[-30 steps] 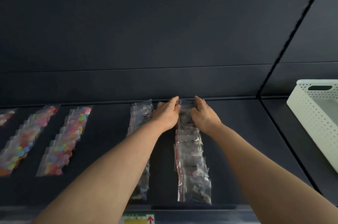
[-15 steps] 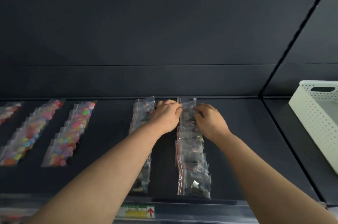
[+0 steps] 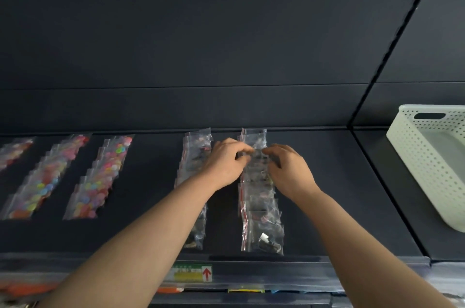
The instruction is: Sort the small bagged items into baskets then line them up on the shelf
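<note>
Two rows of small clear bags with dark contents lie front to back on the dark shelf (image 3: 327, 181). My left hand (image 3: 225, 163) and my right hand (image 3: 289, 169) meet over the right-hand row (image 3: 261, 219), near its far end. Both pinch the same clear bag (image 3: 256, 156) by its top edge, fingertips almost touching. The far bag of that row (image 3: 253, 136) shows beyond my fingers. My left forearm covers much of the left-hand row (image 3: 197, 154).
Three rows of bags with colourful pieces (image 3: 100, 176) lie at the left of the shelf. A white perforated basket (image 3: 427, 164) stands on the neighbouring shelf section at the right. A price label with a red arrow (image 3: 192, 273) sits on the front rail.
Both hands have drawn back from the row's far end toward me by about one bag. Their fingers have curled from flat to a pinch on a bag.
</note>
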Demonstrator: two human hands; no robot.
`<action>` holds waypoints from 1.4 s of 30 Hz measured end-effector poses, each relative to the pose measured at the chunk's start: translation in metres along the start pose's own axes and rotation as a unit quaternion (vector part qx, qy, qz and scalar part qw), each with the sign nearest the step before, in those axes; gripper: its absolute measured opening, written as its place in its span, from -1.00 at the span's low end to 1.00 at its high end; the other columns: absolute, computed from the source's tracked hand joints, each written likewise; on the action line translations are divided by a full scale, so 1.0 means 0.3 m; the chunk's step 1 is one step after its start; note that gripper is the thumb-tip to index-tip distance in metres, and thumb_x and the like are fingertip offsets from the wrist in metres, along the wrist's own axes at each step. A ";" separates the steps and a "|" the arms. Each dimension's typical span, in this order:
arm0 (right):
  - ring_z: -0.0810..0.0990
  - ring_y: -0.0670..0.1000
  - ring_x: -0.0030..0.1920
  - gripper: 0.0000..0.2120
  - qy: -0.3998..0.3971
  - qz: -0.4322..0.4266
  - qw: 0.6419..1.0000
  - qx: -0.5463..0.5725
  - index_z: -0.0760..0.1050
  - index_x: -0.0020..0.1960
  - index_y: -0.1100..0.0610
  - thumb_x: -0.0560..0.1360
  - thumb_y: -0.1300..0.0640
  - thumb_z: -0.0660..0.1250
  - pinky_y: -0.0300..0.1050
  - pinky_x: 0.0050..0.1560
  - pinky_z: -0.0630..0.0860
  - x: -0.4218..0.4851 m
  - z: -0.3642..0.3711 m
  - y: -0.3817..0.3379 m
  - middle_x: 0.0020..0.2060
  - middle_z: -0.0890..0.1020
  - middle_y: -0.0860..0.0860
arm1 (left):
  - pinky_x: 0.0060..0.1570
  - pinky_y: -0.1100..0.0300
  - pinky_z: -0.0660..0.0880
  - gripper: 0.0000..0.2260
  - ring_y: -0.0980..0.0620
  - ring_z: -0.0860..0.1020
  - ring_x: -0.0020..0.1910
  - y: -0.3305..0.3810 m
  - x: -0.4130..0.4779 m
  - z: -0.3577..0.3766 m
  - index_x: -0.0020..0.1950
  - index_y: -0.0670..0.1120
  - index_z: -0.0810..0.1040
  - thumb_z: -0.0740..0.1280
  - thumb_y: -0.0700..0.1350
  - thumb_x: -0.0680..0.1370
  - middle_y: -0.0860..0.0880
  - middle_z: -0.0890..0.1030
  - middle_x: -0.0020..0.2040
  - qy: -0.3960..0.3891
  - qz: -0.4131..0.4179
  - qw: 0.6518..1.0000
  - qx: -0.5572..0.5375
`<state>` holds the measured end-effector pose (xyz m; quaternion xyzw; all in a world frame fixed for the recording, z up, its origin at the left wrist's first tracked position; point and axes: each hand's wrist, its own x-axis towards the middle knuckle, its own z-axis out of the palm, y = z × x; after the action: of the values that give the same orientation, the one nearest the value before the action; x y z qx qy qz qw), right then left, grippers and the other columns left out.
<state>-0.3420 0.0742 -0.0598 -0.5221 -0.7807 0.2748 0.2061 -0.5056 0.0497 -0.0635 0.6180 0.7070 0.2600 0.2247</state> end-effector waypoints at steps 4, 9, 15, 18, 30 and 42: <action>0.34 0.00 0.39 -0.66 -0.014 -0.014 1.000 0.005 0.49 0.30 0.01 0.58 0.18 0.14 -0.18 0.27 0.31 -0.078 0.001 0.022 0.37 0.40 -0.04 | 0.44 0.01 0.15 -0.71 0.06 0.22 0.44 0.009 -0.101 -0.014 0.32 0.15 0.51 0.30 0.02 0.59 0.13 0.35 0.43 -0.044 0.029 0.999 0.012; 0.32 -0.04 0.39 -0.66 -0.035 -0.011 0.999 0.022 0.44 0.35 0.00 0.59 0.11 0.16 -0.24 0.28 0.24 -0.166 0.000 0.038 0.37 0.39 -0.07 | 0.45 -0.02 0.06 -0.59 0.07 0.07 0.51 0.028 -0.218 -0.024 0.40 0.21 0.40 0.33 0.09 0.56 0.16 0.17 0.53 -0.087 0.020 0.996 0.015; 0.38 -0.11 0.28 -0.54 -0.038 -0.029 0.999 0.015 0.39 0.34 -0.07 0.47 -0.09 0.36 -0.22 0.24 0.33 -0.275 -0.039 0.042 0.26 0.39 -0.14 | 0.46 -0.03 0.07 -0.48 0.06 0.07 0.49 0.035 -0.317 -0.026 0.37 0.25 0.43 0.48 0.09 0.44 0.14 0.19 0.51 -0.093 0.029 0.995 0.005; 0.48 -0.19 0.06 -0.36 -0.072 -0.025 0.997 0.001 0.39 0.20 -0.09 0.22 -0.23 0.53 -0.22 0.10 0.49 -0.330 -0.042 0.032 0.09 0.39 -0.20 | 0.48 -0.06 0.10 -0.47 0.04 0.12 0.47 0.039 -0.361 -0.010 0.35 0.22 0.46 0.52 0.03 0.41 0.13 0.20 0.50 -0.102 0.032 0.994 0.015; 0.52 -0.05 0.02 -0.69 -0.066 -0.032 0.996 -0.051 0.49 0.14 -0.02 0.43 0.00 0.44 -0.21 0.01 0.46 -0.319 -0.004 0.038 -0.04 0.44 -0.11 | 0.43 0.00 0.14 -0.48 0.02 0.13 0.49 0.051 -0.384 0.029 0.43 0.14 0.40 0.45 -0.04 0.50 0.13 0.15 0.54 -0.086 0.010 0.993 0.086; 0.50 0.00 0.15 -0.77 0.044 -0.054 0.990 -0.121 0.54 0.16 -0.02 0.52 -0.01 0.32 -0.07 0.12 0.46 -0.316 -0.030 0.002 0.12 0.54 -0.07 | 0.26 0.13 0.40 -0.67 0.11 0.43 0.27 0.075 -0.358 -0.034 0.32 0.08 0.50 0.37 -0.07 0.55 0.11 0.50 0.29 0.031 0.056 0.997 0.046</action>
<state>-0.3010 -0.0118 -0.0566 -0.5115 -0.8258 0.1434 0.1896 -0.4806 -0.0552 -0.0417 0.6581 0.6890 0.2582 0.1595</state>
